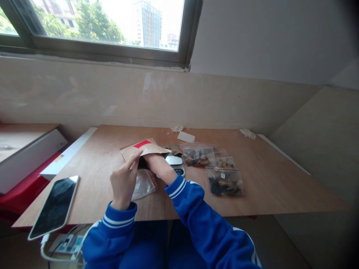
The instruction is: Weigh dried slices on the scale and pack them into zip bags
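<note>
My left hand point(123, 181) pinches the edge of a brown paper bag point(153, 146) that has a red label. The bag's mouth faces me, and my right hand point(161, 166) reaches inside it, so its fingers are hidden. Partly behind my right hand sits a small digital scale point(179, 171) with a shiny plate, and some brown dried pieces point(176, 152) lie on it. Below the paper bag, a clear zip bag point(144, 185) rests on the table, partly covered by my hands.
Right of the scale lie several zip bags of dark and pale dried pieces point(226, 183). A white card point(186, 137) and crumpled tissue point(177, 129) are at the back. A phone point(54, 207) with a white cable overhangs the table's point(269, 175) front left edge.
</note>
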{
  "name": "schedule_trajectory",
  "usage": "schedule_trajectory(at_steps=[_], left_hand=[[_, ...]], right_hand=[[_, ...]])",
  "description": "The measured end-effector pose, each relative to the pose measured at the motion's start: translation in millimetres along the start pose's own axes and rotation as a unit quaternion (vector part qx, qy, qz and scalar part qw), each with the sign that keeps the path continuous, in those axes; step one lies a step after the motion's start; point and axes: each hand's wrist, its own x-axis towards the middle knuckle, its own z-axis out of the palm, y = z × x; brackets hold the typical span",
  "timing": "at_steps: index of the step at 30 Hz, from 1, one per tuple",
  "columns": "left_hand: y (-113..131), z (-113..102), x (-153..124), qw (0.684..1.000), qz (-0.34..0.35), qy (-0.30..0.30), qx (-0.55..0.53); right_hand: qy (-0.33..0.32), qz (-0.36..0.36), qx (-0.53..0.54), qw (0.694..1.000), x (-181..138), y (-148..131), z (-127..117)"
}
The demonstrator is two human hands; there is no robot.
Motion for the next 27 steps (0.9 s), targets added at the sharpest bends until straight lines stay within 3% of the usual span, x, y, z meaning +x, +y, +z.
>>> schedule_trajectory(at_steps=[3,5,8,10,14,18,23,27], left_hand=[[-1,0,2,1.000,-0.004,-0.001,-0.004],[-1,0,3,1.000,-0.005,-0.002,-0.003],[-1,1,3,1.000,-0.007,0.003,-0.001],[0,2,3,1.000,-0.011,0.006,0.007],[3,8,1,0.999,-0.007,-0.027,0.026],[5,11,2,0.998,-0.017,-0.026,0.049],[-1,8,9,0.999,-0.016,-0.005,0.052],[-9,6,11,0.999,-0.015,0.011,0.035]], right_hand=[[-0.019,-0.021,-0.027,0.999,-24,-10,-13],[0.009,-0.033,-0.007,0.999,-42,-12,-15],[0.163,-0.040,0.086,0.982,-73,-6,-6],[0.276,0.010,0.126,0.953,-92,7,4],[0.364,0.125,0.134,0.913,-107,41,14],[0.346,0.148,0.155,0.913,-96,67,12],[0.203,0.136,0.062,0.968,-81,92,16],[0.212,0.201,-0.009,0.956,-83,114,27]])
